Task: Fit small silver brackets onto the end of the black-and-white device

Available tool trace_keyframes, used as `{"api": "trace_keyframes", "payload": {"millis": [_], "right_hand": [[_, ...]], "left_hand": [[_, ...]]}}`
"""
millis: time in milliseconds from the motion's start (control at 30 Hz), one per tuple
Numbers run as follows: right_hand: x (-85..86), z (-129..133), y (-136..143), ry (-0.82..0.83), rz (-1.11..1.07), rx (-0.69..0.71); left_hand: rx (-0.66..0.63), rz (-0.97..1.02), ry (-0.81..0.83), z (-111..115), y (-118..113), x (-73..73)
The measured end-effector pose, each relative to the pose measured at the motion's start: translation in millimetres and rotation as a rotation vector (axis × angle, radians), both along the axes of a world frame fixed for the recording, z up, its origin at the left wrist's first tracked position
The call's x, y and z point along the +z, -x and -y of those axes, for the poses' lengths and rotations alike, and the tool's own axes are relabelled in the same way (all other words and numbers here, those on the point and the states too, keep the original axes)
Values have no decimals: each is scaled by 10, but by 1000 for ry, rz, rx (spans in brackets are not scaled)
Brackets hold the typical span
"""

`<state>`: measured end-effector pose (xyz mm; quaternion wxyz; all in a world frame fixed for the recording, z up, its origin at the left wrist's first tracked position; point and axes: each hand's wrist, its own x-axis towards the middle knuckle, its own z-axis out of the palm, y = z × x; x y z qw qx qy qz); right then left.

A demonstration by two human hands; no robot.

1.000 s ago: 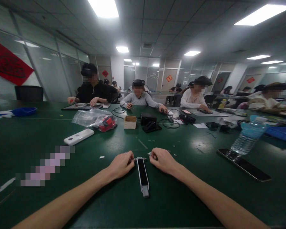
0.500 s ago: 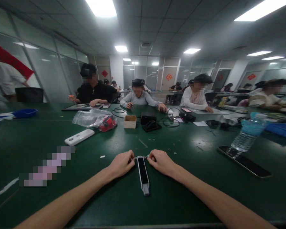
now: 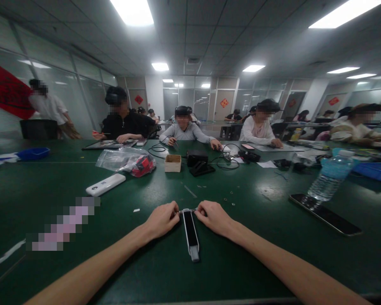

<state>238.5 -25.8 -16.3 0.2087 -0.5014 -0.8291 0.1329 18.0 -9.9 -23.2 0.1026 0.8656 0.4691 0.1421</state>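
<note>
Flat on the green table lies a slim elongated device (image 3: 191, 231) with a long black face, a white rim and a grey tip at the near end. Just left of its far end, my left hand (image 3: 162, 218) is closed in a pinch. My right hand (image 3: 214, 216) pinches in the same way on the other side. Short, thin, shiny bits show between the fingertips of each hand and the device's far end; fingers hide most of them, and what they are cannot be made out.
Ahead stand a small open box (image 3: 172, 163) and a black stand (image 3: 198, 162). At left are a clear plastic bag (image 3: 122, 160) and a white power bank (image 3: 106, 185). A bottle (image 3: 330, 176) stands by a phone (image 3: 325, 214) at right. Several people sit beyond.
Both my hands and the device look nearly unmoved; the view has shifted slightly. At the far left, a standing person has moved to the right.
</note>
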Motion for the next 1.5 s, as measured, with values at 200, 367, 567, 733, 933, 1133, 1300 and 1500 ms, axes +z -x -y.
{"api": "trace_keyframes", "payload": {"millis": [200, 367, 567, 733, 933, 1133, 1300, 1500], "right_hand": [[-17, 12, 38, -1, -28, 14], [4, -5, 8, -33, -23, 8], [17, -39, -60, -55, -29, 24], [-33, -45, -46, -39, -74, 80], [-13, -25, -24, -25, -102, 88], [-1, -25, -52, -20, -81, 101], [11, -34, -82, -47, -2, 146], [203, -167, -306, -165, 185, 184]], "left_hand": [[12, 0, 9, 9, -1, 12], [7, 13, -3, 5, 3, -3], [29, 15, 6, 26, -3, 19], [4, 46, -3, 41, -2, 41], [-27, 55, -19, 15, 18, -2], [-28, 35, -22, 26, 5, 16], [-40, 15, -32, 27, -12, 28], [-65, 29, -16, -16, 7, -4]]}}
